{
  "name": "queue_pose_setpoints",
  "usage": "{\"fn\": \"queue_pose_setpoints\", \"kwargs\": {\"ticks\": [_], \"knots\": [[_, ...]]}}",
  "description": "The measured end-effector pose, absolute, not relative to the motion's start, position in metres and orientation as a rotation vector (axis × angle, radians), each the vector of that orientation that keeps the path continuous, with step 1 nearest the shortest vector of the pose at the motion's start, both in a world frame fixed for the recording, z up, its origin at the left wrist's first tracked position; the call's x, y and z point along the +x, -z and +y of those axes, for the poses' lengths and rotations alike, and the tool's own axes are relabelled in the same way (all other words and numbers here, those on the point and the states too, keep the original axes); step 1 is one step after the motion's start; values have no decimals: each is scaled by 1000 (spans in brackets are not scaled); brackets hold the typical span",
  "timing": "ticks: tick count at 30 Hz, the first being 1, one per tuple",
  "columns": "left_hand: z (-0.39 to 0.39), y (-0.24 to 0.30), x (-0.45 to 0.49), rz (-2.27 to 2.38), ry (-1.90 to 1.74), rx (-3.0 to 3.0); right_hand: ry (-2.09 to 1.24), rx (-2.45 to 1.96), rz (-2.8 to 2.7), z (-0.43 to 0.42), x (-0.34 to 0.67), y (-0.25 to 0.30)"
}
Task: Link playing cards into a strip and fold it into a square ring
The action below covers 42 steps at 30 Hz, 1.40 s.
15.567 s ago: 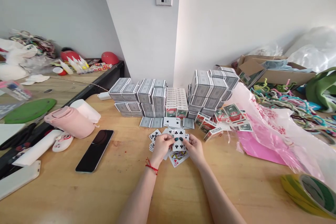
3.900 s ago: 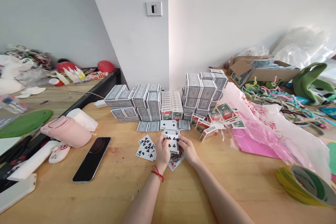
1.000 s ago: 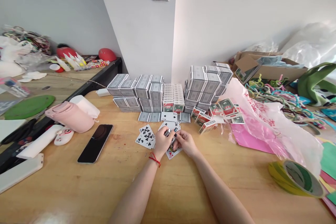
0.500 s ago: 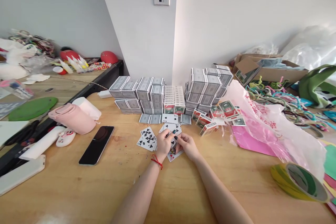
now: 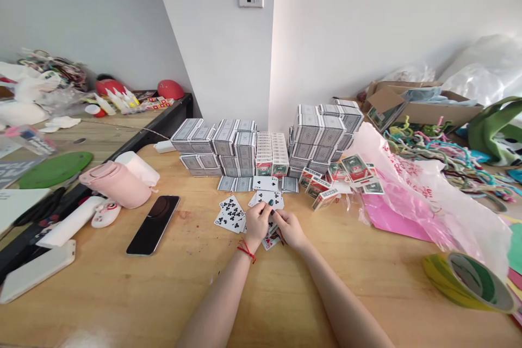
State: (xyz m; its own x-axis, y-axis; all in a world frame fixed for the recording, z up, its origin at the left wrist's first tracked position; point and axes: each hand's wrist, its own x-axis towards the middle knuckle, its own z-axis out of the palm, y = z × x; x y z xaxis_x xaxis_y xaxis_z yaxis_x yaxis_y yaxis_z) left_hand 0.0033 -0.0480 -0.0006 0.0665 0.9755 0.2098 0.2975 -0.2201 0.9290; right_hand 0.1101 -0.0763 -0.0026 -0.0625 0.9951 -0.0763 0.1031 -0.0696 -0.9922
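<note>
Close together over the middle of the table, my left hand (image 5: 260, 222) and my right hand (image 5: 289, 229) are both closed, fingertips almost meeting. Playing cards (image 5: 272, 224) are pinched between them, mostly hidden by the fingers. A red heart card (image 5: 269, 243) shows beneath my hands. To the left lie face-up club cards (image 5: 230, 215), overlapping in a fan. Just beyond my fingers is another face-up card (image 5: 267, 197), and behind it a two of spades (image 5: 265, 183) rests on face-down cards (image 5: 243, 184).
Grey card stacks (image 5: 232, 144) and a taller stack (image 5: 318, 136) stand at the back, with red-and-green card boxes (image 5: 272, 157) between. Loose card boxes (image 5: 325, 197) lie right. A phone (image 5: 153, 225) and pink bottle (image 5: 122, 185) are left; yellow tape (image 5: 442, 277) is right.
The view has shifted slightly. My hands stay together at the cards, with the fingertips a little closer and the left fingers straightened somewhat.
</note>
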Motion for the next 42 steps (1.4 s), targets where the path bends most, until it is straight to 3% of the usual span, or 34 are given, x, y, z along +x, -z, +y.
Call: {"fn": "queue_pose_setpoints", "kwargs": {"ticks": [17, 24, 33, 42], "knots": [[-49, -2, 4, 1370, -1158, 1659, -1052, -1321, -1411, -78, 112, 7], [-46, -8, -2, 1229, -1255, 1282, -1238, -1239, -1159, -76, 110, 5], [-48, -5, -3, 1194, -1197, 1563, -1394, -1191, -1103, -74, 113, 2], [-50, -4, -2, 1266, -1175, 1612, -1273, -1295, -1070, -73, 113, 6]]}}
